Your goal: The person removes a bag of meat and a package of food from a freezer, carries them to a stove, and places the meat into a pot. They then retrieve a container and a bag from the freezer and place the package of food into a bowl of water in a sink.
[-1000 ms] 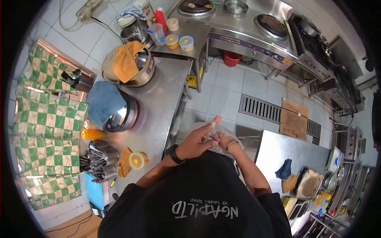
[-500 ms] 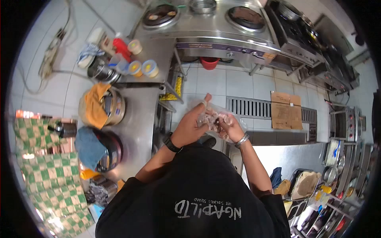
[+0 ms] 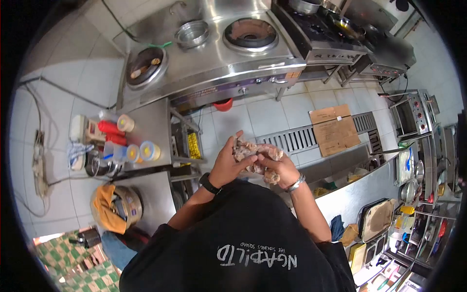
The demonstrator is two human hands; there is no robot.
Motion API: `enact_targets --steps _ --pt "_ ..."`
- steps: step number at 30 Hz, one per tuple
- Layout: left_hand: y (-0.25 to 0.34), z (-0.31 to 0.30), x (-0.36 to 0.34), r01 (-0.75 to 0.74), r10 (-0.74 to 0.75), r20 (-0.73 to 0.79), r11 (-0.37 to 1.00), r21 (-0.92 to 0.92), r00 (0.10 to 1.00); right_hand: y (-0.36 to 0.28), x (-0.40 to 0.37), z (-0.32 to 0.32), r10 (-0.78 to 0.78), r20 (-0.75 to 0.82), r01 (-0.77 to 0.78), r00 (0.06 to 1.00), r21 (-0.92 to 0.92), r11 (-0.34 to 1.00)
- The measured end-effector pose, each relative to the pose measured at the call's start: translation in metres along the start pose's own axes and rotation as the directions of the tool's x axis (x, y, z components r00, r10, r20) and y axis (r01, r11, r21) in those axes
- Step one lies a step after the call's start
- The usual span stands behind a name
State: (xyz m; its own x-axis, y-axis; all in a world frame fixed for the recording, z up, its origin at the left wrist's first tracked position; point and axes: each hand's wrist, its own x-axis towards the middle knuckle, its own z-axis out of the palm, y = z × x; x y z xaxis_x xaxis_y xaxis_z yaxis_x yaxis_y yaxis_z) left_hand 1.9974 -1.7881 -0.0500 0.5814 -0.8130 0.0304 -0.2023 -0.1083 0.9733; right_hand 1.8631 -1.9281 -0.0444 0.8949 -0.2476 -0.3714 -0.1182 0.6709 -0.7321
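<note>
My left hand [image 3: 224, 164], with a black watch on its wrist, curls round one side of a bag of meat pieces [image 3: 245, 149]. On the other side my right hand [image 3: 286, 170], with a metal bracelet, grips the same bundle. Both thumbs press in near its middle. The pieces are pale pink and whitish lumps, apparently in thin clear plastic. My palms and fingers hide part of the bundle, which is in the air in front of my chest.
Ahead stands a steel wok range [image 3: 209, 73], with a red bucket [image 3: 223, 104] below it. Flattened cardboard [image 3: 335, 131] lies across the floor drain [image 3: 292, 139]. To the left, a steel table [image 3: 146, 141] holds tubs and bottles; a steel counter [image 3: 340, 194] is on the right.
My view has turned and shifted, so the range appears further left and the right counter shows more. The bag's loose plastic, spread wide before, shows less; both hands still grip the meat.
</note>
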Motion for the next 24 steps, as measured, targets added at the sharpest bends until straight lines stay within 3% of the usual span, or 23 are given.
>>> enact_targets --steps 2,4,5,6,8,10,12,14,16,17,18,20,22,24 --pt "0.007 0.004 0.024 -0.015 0.012 -0.028 0.997 -0.08 1.0 -0.01 0.02 -0.008 -0.034 -0.018 0.035 0.999 0.063 0.997" --pt "0.003 0.006 0.041 -0.016 0.008 -0.05 0.988 -0.152 0.999 -0.029 0.029 -0.012 0.084 -0.106 -0.071 0.991 0.116 0.991" --pt "-0.004 0.007 0.049 -0.022 0.018 -0.052 0.996 -0.086 0.999 -0.031 0.034 -0.012 0.018 -0.204 -0.02 0.979 -0.007 1.0" --pt "-0.01 0.006 0.06 -0.033 0.032 -0.056 0.999 -0.02 0.998 -0.032 0.04 -0.015 0.009 -0.21 -0.01 0.978 -0.005 1.0" --pt "-0.015 0.005 0.084 -0.018 0.013 -0.057 0.995 -0.098 0.998 -0.04 0.054 -0.021 -0.342 -0.256 0.188 0.904 -0.481 0.856" --pt "-0.017 0.011 0.1 0.027 -0.036 -0.05 0.983 -0.18 0.998 -0.053 0.066 -0.018 -0.239 -0.324 0.097 0.915 -0.398 0.912" --pt "-0.02 0.018 0.12 -0.11 0.074 -0.098 0.889 -0.444 0.992 -0.046 0.092 -0.024 -0.193 -0.298 0.185 0.935 -0.057 0.981" --pt "-0.013 0.017 0.138 -0.069 0.036 -0.076 0.864 -0.499 0.996 -0.06 0.11 -0.025 -0.27 -0.353 0.23 0.896 -0.153 0.961" --pt "-0.005 0.014 0.157 -0.025 -0.006 -0.054 0.832 -0.554 0.999 -0.085 0.118 -0.028 -0.411 -0.3 0.179 0.861 -0.578 0.797" --pt "-0.002 0.012 0.168 -0.002 -0.005 -0.011 0.843 -0.538 1.0 -0.095 0.125 -0.029 -0.49 -0.29 0.201 0.823 -0.657 0.726" --pt "0.001 0.011 0.178 0.026 -0.01 0.034 0.854 -0.52 0.999 -0.106 0.132 -0.035 -0.484 -0.292 0.196 0.825 -0.656 0.729" --pt "0.002 0.014 0.196 0.066 -0.064 0.022 0.86 -0.507 0.998 -0.126 0.147 -0.05 -0.481 -0.262 0.09 0.837 -0.801 0.591" --pt "-0.005 0.02 0.214 0.105 -0.143 -0.028 0.83 -0.548 0.989 -0.145 0.162 -0.063 -0.559 -0.199 0.161 0.805 -0.833 0.529" --pt "0.0 0.024 0.231 0.069 -0.11 -0.061 0.884 -0.462 0.992 -0.185 0.167 -0.066 -0.391 -0.187 0.044 0.901 -0.857 0.513"
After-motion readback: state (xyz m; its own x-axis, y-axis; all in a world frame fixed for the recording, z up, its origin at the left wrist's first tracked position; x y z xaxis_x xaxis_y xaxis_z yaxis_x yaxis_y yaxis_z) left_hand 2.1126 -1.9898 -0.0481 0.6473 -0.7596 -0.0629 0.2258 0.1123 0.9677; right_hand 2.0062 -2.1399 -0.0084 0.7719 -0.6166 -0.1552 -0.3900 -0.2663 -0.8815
